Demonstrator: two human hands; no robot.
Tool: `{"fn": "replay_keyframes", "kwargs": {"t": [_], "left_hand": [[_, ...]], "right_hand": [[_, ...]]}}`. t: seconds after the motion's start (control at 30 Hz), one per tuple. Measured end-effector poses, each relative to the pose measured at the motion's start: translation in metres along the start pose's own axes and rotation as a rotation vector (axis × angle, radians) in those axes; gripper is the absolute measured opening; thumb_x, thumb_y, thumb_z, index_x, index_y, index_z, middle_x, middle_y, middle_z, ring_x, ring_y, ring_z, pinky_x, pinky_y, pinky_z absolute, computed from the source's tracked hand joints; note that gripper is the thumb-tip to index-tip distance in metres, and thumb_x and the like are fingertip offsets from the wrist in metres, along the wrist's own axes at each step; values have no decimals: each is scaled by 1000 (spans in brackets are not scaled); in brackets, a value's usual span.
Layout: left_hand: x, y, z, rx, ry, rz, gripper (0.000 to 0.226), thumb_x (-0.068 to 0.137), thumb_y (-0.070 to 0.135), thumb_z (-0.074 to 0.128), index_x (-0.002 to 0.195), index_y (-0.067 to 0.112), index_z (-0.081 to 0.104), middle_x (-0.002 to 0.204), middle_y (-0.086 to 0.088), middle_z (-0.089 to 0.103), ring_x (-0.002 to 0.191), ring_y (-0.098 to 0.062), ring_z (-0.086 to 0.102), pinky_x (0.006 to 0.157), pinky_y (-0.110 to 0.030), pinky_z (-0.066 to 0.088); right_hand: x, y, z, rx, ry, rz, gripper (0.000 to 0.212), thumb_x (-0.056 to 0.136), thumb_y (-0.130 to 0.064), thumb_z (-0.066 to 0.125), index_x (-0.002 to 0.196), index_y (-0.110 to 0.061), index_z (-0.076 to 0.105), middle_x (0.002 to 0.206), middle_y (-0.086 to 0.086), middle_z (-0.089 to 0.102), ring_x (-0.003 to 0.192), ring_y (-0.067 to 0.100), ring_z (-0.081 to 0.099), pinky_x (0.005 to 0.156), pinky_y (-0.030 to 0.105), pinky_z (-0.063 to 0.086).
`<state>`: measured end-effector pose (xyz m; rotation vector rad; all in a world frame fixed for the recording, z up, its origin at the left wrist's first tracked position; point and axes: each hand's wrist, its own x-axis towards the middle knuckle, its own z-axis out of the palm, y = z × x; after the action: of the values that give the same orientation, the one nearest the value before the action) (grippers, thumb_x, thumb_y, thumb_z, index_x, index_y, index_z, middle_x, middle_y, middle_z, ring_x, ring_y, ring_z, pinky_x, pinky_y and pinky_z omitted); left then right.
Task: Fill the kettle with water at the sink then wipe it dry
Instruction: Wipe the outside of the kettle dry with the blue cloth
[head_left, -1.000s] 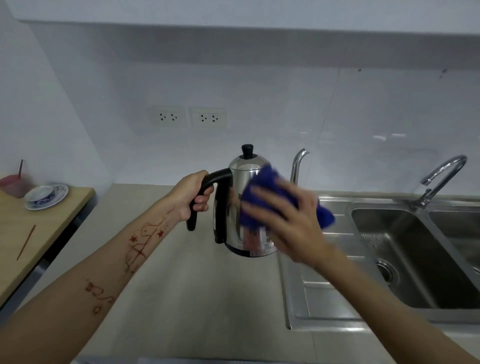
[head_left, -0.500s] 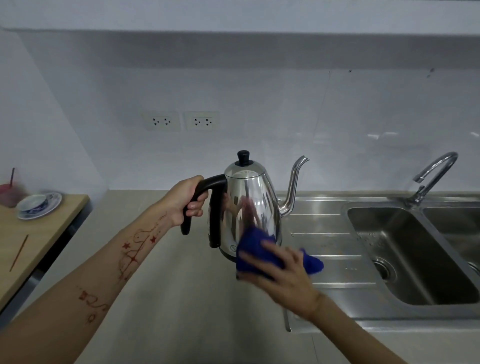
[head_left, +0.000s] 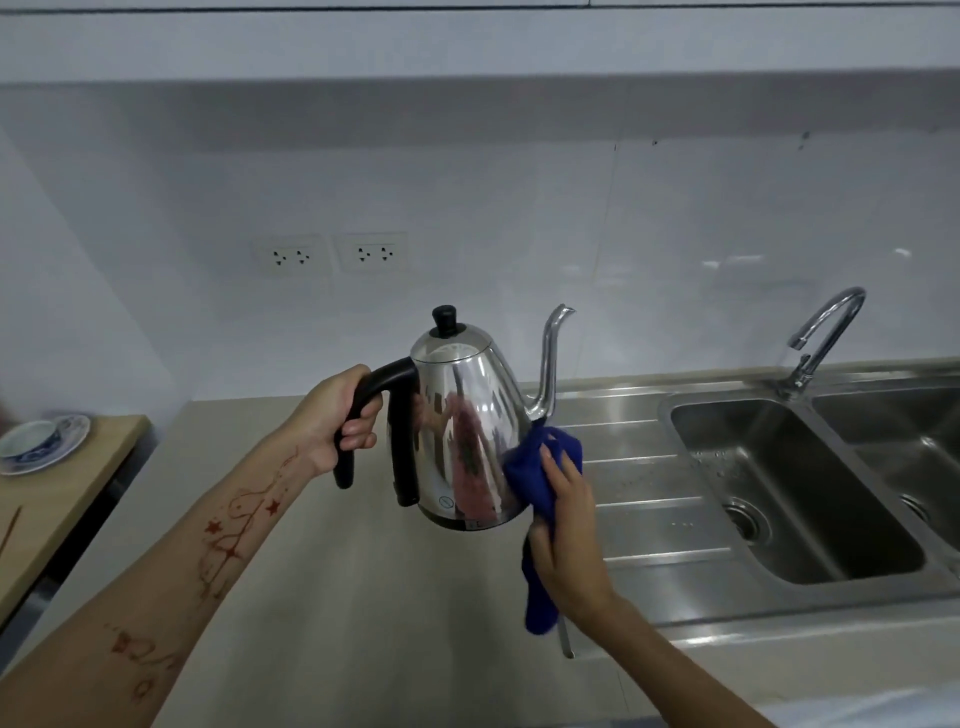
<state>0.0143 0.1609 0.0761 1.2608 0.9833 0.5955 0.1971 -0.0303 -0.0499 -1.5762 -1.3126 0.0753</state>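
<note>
The light is soft and a bit dim. The shiny kettle (head_left: 467, 431) shows bright streaks. At twelve o'clock a dark shadow crosses the wall (head_left: 519, 208). Edges bend and blur.

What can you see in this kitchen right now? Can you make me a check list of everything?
Surface: beige countertop, with a steel draining board beside a steel sink.
Job's things: shiny kettle held in the air, lid on; blue cloth pressed to its side below the spout.
Clutter: cup and saucer on a wooden side table.
Grippers: left hand grips the kettle's black handle; right hand holds the cloth.
Cables: nothing seen.
Surroundings: white wall with two sockets; tap shows no running water.
</note>
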Motion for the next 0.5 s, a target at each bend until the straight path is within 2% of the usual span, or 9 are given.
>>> {"fn": "replay_keyframes", "kwargs": {"t": [0.03,0.07,0.13,0.17,0.27,0.33,0.4,0.5], "left_hand": [[0,-1,-1,-2,12,-2,50,93,19,32,44,15,38,35,2,27,30,-12,18,44,-28,24],[1,-3,-1,-2,24,-2,49,93,19,32,44,15,38,35,2,27,29,-12,18,44,-28,24],[2,-4,0,2,32,-9,48,93,19,32,45,14,37,35,2,26,29,-12,18,44,-29,23],[2,-4,1,-1,26,-14,49,93,19,32,45,14,37,35,2,26,29,-12,18,45,-30,23],[0,-7,6,-14,3,-9,50,94,19,32,44,14,37,34,2,26,28,-12,19,45,-29,24],[-2,-10,6,-27,0,-10,51,93,20,32,43,15,37,34,1,25,29,-12,19,44,-28,27],[-6,-17,4,-26,2,-3,54,93,21,33,40,16,37,34,1,25,29,-13,18,46,-29,30],[-11,-25,2,-25,10,8,56,94,21,32,39,16,37,32,1,24,28,-13,18,50,-31,29]], "right_hand": [[4,-3,-7,11,6,-10,71,83,-20,39,146,-47,21,153,-13,27,136,8,32,111,45,34],[15,-11,-14,17,50,-42,67,83,-18,40,146,-39,28,152,-5,31,131,13,37,109,42,35],[51,-43,-23,-6,163,-137,61,83,-17,44,143,-22,36,151,6,35,125,24,42,108,33,32],[71,-62,-24,-29,182,-182,60,84,-19,45,143,-19,38,152,7,36,126,28,42,109,34,30],[112,-101,-15,-104,46,-190,60,88,-35,43,147,-27,36,155,-1,33,133,27,37,109,45,29],[113,-100,-3,-188,-28,-166,59,90,-44,38,148,-33,31,157,-6,31,136,24,34,108,50,29],[93,-84,4,-193,-34,-179,59,92,-45,38,149,-34,29,159,-7,25,139,23,31,110,50,29],[40,-48,9,-83,44,-121,62,91,-38,44,150,-37,22,160,-5,21,140,24,30,111,49,30]]}}
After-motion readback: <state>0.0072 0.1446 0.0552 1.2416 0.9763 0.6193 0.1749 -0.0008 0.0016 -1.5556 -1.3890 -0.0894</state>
